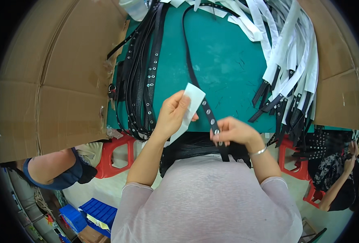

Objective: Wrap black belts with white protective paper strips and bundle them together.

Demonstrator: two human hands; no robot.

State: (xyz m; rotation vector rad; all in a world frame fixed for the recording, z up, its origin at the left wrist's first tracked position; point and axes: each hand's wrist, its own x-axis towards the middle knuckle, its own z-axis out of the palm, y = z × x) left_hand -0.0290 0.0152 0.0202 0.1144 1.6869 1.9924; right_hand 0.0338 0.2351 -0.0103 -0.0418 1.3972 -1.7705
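My left hand [174, 110] is closed on a strip of white paper [194, 99], whose lower end hangs below the fingers toward my lap. A black belt with metal eyelets [207, 109] curves down from the back of the table, passing beside the paper. Near its lower end, my right hand [235, 132] pinches the belt between thumb and fingers. Dark belts or straps [191, 148] lie heaped across my lap at the table's front edge.
Black eyeleted belts [141, 81] hang in a bundle at left on the green table [224, 60]. Belts wrapped in white paper [293, 69] pile up at right. Cardboard walls [57, 81] flank both sides. People sit on red stools [120, 156] left and right; blue bins [98, 212] stand behind.
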